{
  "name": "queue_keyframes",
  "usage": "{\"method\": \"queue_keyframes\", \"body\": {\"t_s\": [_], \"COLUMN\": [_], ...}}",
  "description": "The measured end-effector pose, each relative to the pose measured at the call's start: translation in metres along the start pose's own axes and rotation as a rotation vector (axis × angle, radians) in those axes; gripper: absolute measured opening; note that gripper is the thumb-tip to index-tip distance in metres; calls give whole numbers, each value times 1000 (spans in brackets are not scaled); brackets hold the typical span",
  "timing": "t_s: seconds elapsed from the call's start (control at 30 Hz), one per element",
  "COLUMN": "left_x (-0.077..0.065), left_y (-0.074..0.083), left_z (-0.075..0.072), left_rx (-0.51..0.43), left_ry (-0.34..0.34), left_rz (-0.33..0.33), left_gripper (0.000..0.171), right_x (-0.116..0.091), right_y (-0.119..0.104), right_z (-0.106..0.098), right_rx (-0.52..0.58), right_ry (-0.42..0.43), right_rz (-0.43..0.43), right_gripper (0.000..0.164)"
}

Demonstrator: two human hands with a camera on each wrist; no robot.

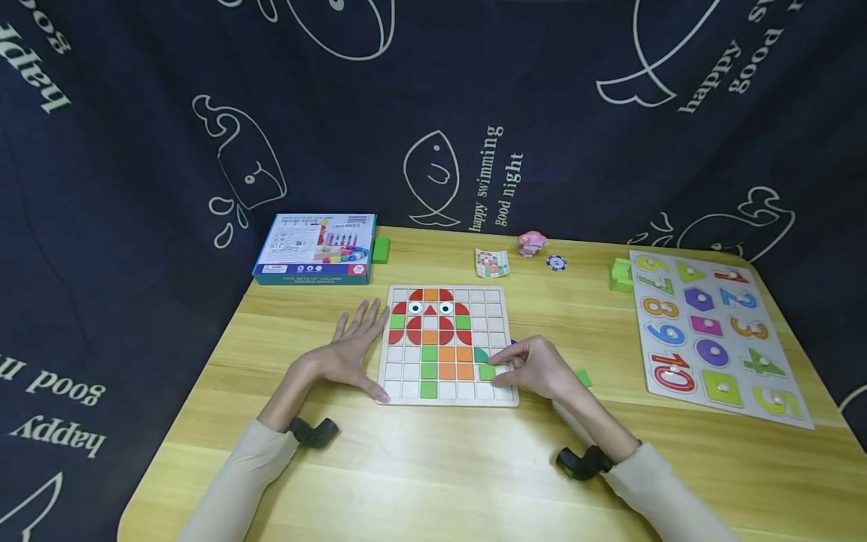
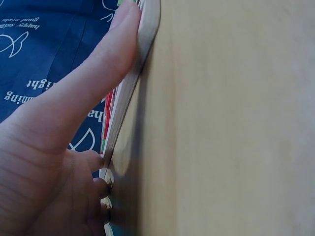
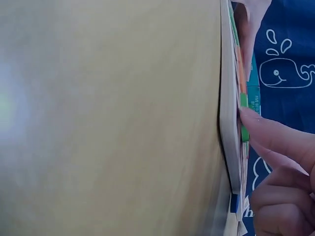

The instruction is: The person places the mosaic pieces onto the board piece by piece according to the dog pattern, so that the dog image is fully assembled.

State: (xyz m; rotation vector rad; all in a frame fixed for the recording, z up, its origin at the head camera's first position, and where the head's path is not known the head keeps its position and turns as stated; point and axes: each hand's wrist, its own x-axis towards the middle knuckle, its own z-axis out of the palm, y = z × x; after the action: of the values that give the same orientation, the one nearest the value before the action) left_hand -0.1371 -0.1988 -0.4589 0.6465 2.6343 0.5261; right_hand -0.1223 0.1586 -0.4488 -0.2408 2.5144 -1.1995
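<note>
A square wooden grid board [image 1: 484,399] lies on the table, partly filled with red, orange and green tiles and two eye tiles. My left hand [image 1: 347,355] spreads its fingers along the board's left side, thumb at the near left corner; the left wrist view shows that thumb [image 2: 106,61] against the board's edge. At the board's right side my right hand [image 1: 539,369] pinches a green square tile [image 1: 486,373] between thumb and index finger, low over the grid. Just beyond it sits a darker green rounded tile [image 1: 480,354]. The right wrist view shows the thumb on the green tile.
Behind the board lie a picture card [image 1: 491,263], a pink figurine [image 1: 532,243] and a chip [image 1: 557,263]. A toy box [image 1: 314,248] stands back left beside a green block [image 1: 381,251]. At right a number puzzle [image 1: 711,301] leans near another green block [image 1: 620,275].
</note>
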Motion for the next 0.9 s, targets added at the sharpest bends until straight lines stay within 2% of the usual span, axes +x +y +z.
{"method": "queue_keyframes", "body": {"t_s": [0.33,0.47,0.57,0.7,0.8,0.9], "left_x": [0,1,3,4,3,1], "left_y": [0,1,3,3,2,1], "left_z": [-1,-1,0,1,1,0], "left_rx": [-3,-3,-6,-2,1,4], "left_ry": [0,-1,1,1,2,0], "left_rz": [-1,-3,7,13,11,2], "left_gripper": [150,151,151,151,151,151], "right_x": [4,4,-3,-25,-46,-59], "right_y": [-3,1,10,34,56,75], "right_z": [4,-2,-21,-60,-86,-100], "right_rx": [3,51,60,-9,0,21], "right_ry": [-26,-87,-106,-38,-18,-44], "right_rz": [-23,-40,-62,-46,47,116], "right_gripper": [25,29,33,41,50,57]}}
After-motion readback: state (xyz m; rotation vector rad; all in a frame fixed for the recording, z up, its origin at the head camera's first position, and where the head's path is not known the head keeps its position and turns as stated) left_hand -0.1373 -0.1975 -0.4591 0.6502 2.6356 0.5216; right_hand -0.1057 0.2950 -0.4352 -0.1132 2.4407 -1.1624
